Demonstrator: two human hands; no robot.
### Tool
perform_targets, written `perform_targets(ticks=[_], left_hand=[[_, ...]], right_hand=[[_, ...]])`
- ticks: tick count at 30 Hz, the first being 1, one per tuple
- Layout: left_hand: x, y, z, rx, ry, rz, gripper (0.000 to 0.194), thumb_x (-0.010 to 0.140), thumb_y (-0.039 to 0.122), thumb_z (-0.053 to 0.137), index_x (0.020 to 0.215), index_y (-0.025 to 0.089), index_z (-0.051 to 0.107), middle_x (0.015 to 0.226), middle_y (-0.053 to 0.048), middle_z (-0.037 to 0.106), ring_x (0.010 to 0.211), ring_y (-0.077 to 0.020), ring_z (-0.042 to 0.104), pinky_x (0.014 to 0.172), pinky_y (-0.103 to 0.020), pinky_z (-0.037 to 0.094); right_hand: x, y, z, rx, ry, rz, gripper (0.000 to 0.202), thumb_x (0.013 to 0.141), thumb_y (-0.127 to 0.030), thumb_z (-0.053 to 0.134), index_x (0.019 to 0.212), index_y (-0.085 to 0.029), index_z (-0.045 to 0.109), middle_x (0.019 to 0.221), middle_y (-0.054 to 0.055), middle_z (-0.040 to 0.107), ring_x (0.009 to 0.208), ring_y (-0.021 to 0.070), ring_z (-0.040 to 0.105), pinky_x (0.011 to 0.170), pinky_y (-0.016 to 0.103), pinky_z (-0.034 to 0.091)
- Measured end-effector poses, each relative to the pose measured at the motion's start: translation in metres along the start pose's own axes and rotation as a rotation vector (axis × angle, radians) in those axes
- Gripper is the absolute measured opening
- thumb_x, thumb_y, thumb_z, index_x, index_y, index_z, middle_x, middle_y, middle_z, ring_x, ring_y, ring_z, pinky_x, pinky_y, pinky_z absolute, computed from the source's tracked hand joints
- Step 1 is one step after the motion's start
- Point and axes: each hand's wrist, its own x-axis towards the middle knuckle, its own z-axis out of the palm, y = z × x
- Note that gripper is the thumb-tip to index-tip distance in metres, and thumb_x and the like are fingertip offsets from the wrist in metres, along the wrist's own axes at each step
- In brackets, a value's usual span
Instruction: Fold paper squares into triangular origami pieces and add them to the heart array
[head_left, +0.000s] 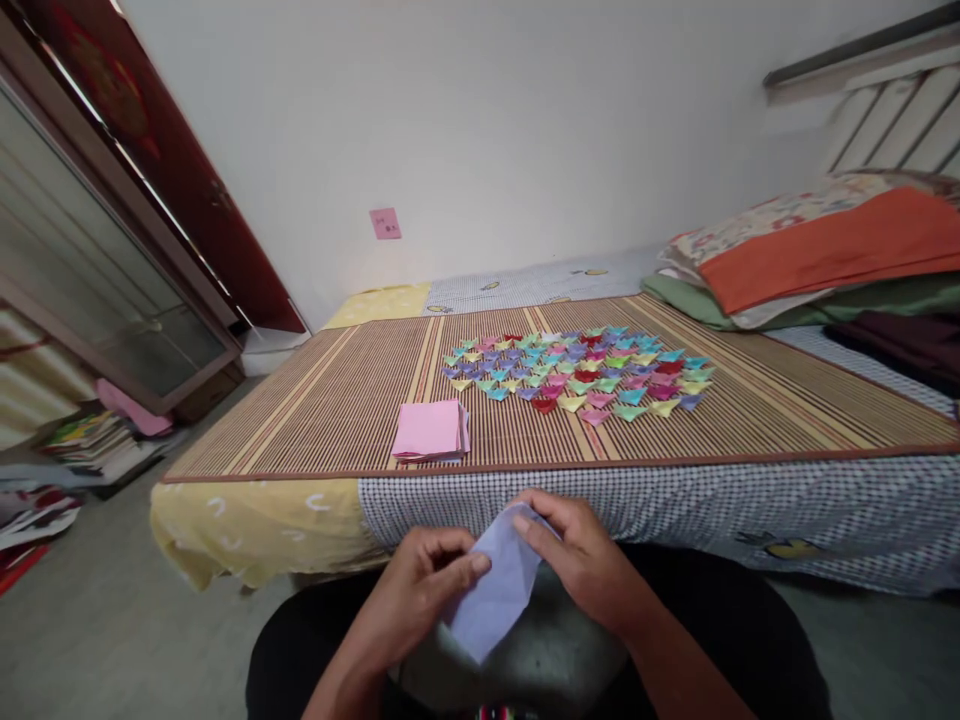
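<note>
A creased lavender paper sheet (499,590) hangs in the air in front of the bed edge, above my lap. My left hand (431,590) pinches its left side between thumb and fingers. At the sheet's upper right, my right hand (574,545) is closed on it, thumb on top. A stack of square paper (427,430), pink on top, lies on the striped mat (315,400) beyond my left hand. To the right of the stack, several small folded paper pieces (585,378) in many colours stand in rows.
Folded bedding (825,250) is piled at the back right of the bed. A pink note (385,223) is stuck on the white wall. Books (90,440) are stacked at the far left, beside a glass-panelled cabinet (97,240).
</note>
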Motion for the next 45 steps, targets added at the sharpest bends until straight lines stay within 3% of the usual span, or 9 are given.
perform_targets(ticks=[8, 15, 23, 26, 33, 36, 39, 42, 45], left_hand=[[0.01, -0.029, 0.03, -0.287, 0.412, 0.013, 0.048, 0.068, 0.058, 0.084, 0.068, 0.017, 0.057, 0.057, 0.004, 0.053, 0.048, -0.0082, 0.041, 0.046, -0.019, 0.032], [0.006, -0.025, 0.049, -0.19, 0.058, 0.021, 0.042, 0.068, 0.051, 0.085, 0.071, 0.014, 0.067, 0.057, 0.001, 0.056, 0.051, -0.0094, 0.044, 0.052, -0.021, 0.036], [0.005, -0.024, 0.031, -0.164, 0.328, 0.083, 0.049, 0.073, 0.058, 0.079, 0.059, 0.016, 0.06, 0.052, 0.002, 0.052, 0.05, -0.0102, 0.041, 0.049, -0.022, 0.033], [0.006, -0.025, 0.028, -0.203, 0.418, 0.093, 0.051, 0.075, 0.058, 0.078, 0.054, 0.016, 0.057, 0.054, -0.001, 0.059, 0.052, -0.0116, 0.047, 0.052, -0.023, 0.037], [0.006, -0.021, 0.034, -0.262, 0.366, 0.121, 0.048, 0.08, 0.057, 0.076, 0.058, 0.015, 0.066, 0.053, -0.003, 0.063, 0.053, -0.0133, 0.051, 0.053, -0.023, 0.039], [0.005, -0.019, 0.034, -0.226, 0.371, 0.103, 0.056, 0.084, 0.059, 0.07, 0.052, 0.014, 0.068, 0.053, -0.008, 0.067, 0.053, -0.0148, 0.054, 0.056, -0.025, 0.042], [0.004, -0.016, 0.033, -0.221, 0.394, 0.082, 0.058, 0.085, 0.059, 0.069, 0.05, 0.013, 0.069, 0.052, -0.011, 0.069, 0.05, -0.0149, 0.054, 0.058, -0.026, 0.042], [0.005, -0.014, 0.034, -0.257, 0.358, 0.073, 0.059, 0.084, 0.059, 0.07, 0.048, 0.013, 0.068, 0.053, -0.012, 0.07, 0.049, -0.0149, 0.054, 0.056, -0.026, 0.042], [0.005, -0.014, 0.037, -0.304, 0.292, 0.082, 0.056, 0.084, 0.058, 0.07, 0.056, 0.01, 0.072, 0.057, -0.013, 0.072, 0.049, -0.0153, 0.056, 0.053, -0.025, 0.042]], right_hand=[[0.01, 0.016, 0.018, 0.395, 0.104, 0.122, 0.041, 0.077, -0.052, 0.08, 0.096, -0.018, 0.071, 0.08, 0.004, 0.072, 0.07, 0.0189, 0.064, 0.067, 0.03, 0.052], [0.017, 0.008, 0.011, 0.217, 0.059, 0.109, 0.034, 0.08, -0.048, 0.078, 0.077, -0.016, 0.068, 0.067, -0.001, 0.062, 0.058, 0.013, 0.054, 0.053, 0.024, 0.042], [0.018, 0.002, 0.0, 0.139, -0.076, 0.121, 0.041, 0.083, -0.055, 0.073, 0.091, -0.016, 0.071, 0.073, 0.001, 0.065, 0.063, 0.0135, 0.056, 0.057, 0.024, 0.042], [0.012, 0.003, -0.005, 0.104, -0.108, 0.139, 0.036, 0.077, -0.05, 0.081, 0.078, -0.015, 0.068, 0.069, 0.0, 0.065, 0.063, 0.0139, 0.057, 0.059, 0.024, 0.043], [0.005, 0.003, -0.002, 0.052, 0.022, 0.095, 0.029, 0.085, -0.043, 0.072, 0.074, -0.018, 0.065, 0.06, -0.003, 0.057, 0.056, 0.0128, 0.053, 0.054, 0.025, 0.041], [0.001, 0.001, -0.002, -0.033, 0.114, 0.002, 0.017, 0.09, -0.032, 0.064, 0.099, -0.019, 0.071, 0.078, 0.002, 0.068, 0.07, 0.0175, 0.064, 0.065, 0.029, 0.051], [-0.006, -0.001, -0.004, -0.231, 0.104, -0.191, 0.042, 0.086, -0.011, 0.056, 0.123, -0.026, 0.069, 0.123, 0.008, 0.068, 0.108, 0.0233, 0.066, 0.092, 0.036, 0.052], [-0.011, -0.002, -0.002, -0.333, 0.01, -0.276, 0.049, 0.084, -0.004, 0.055, 0.122, -0.03, 0.072, 0.148, 0.006, 0.051, 0.129, 0.0246, 0.056, 0.105, 0.037, 0.045], [-0.011, -0.001, 0.003, -0.312, 0.044, -0.272, 0.028, 0.089, -0.01, 0.059, 0.104, -0.026, 0.076, 0.137, 0.008, 0.059, 0.119, 0.0238, 0.062, 0.099, 0.033, 0.048]])
